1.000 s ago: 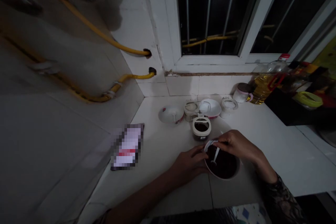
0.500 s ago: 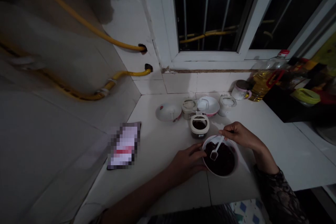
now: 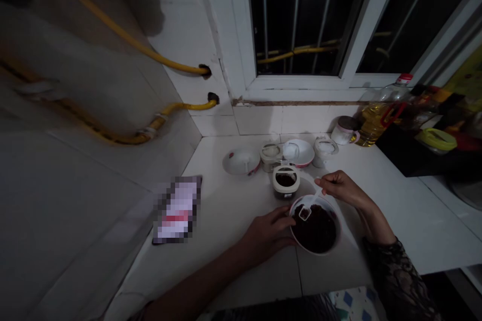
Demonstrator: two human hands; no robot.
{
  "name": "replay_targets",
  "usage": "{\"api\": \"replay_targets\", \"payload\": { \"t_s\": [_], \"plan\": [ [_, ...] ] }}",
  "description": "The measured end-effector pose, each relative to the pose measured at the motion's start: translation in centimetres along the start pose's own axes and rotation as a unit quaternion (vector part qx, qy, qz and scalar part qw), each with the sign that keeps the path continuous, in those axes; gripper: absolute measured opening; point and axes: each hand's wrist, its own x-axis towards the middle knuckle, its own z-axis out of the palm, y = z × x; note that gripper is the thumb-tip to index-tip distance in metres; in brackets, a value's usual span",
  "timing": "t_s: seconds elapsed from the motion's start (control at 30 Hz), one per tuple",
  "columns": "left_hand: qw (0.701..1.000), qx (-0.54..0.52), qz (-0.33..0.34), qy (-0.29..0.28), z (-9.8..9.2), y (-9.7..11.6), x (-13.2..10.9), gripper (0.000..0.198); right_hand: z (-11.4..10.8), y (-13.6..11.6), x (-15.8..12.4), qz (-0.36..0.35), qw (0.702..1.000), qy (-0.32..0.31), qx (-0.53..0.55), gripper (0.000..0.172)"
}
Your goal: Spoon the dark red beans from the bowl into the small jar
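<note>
A white bowl (image 3: 339,238) holding dark brown stuff stands on the counter in front of me. My left hand (image 3: 269,233) grips its left rim, fingers at the edge. Pinched in my right hand (image 3: 337,188) is a small white plastic spoon (image 3: 314,200), its square scoop low over the dark contents near the bowl's left side. Just behind the bowl stands a seasoning jar (image 3: 286,184) with a pale rim and dark contents, its lid raised.
Behind are a shallow bowl (image 3: 235,163) with a small spoon, a lidded jar (image 3: 271,155), another bowl (image 3: 307,150), and a jar of white stuff (image 3: 326,151). A mug (image 3: 344,131) and an oil bottle (image 3: 378,115) stand by the window. A blurred packet (image 3: 176,210) lies left.
The spoon's scoop has shifted slightly up and left within the bowl, my right hand moving a little with it. My left hand stays on the rim.
</note>
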Motion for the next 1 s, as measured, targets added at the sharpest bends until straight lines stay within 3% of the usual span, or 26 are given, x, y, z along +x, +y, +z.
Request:
{"api": "replay_targets", "payload": {
  "t_s": [0.23, 0.47, 0.57, 0.67, 0.77, 0.87, 0.93, 1.0],
  "plan": [
    [1.000, -0.020, -0.005, -0.002, -0.2, 0.2, 0.3, 0.029, 0.4, -0.2, 0.1, 0.024, 0.999, 0.015, 0.045, 0.055],
    [1.000, -0.013, -0.003, 0.003, 0.0, 0.1, 0.1, 0.031, 1.3, -0.7, 1.1, 0.017, 0.980, 0.143, 0.135, 0.055],
    [1.000, -0.017, -0.010, -0.001, 0.0, 0.1, 0.1, 0.030, 2.0, -1.5, 1.2, -0.043, 0.963, 0.251, 0.089, 0.055],
    [1.000, -0.015, -0.016, -0.001, -0.1, 0.2, 0.2, 0.030, 2.8, -2.0, 0.9, -0.181, 0.917, 0.347, -0.072, 0.049],
    [1.000, -0.009, -0.018, 0.002, -0.1, 0.4, 0.2, 0.031, 3.6, -2.0, 0.7, -0.334, 0.835, 0.332, -0.284, 0.040],
    [1.000, -0.007, -0.020, 0.003, -0.2, 0.5, 0.2, 0.031, 3.6, -2.1, 0.4, -0.404, 0.775, 0.299, -0.382, 0.035],
    [1.000, -0.007, -0.019, 0.001, -0.3, 0.5, 0.3, 0.030, 2.9, -2.3, 0.0, -0.408, 0.784, 0.308, -0.351, 0.032],
    [1.000, -0.007, -0.018, -0.006, -0.4, 0.5, 0.3, 0.030, 1.8, -2.5, -0.6, -0.375, 0.828, 0.314, -0.275, 0.033]
  ]
}}
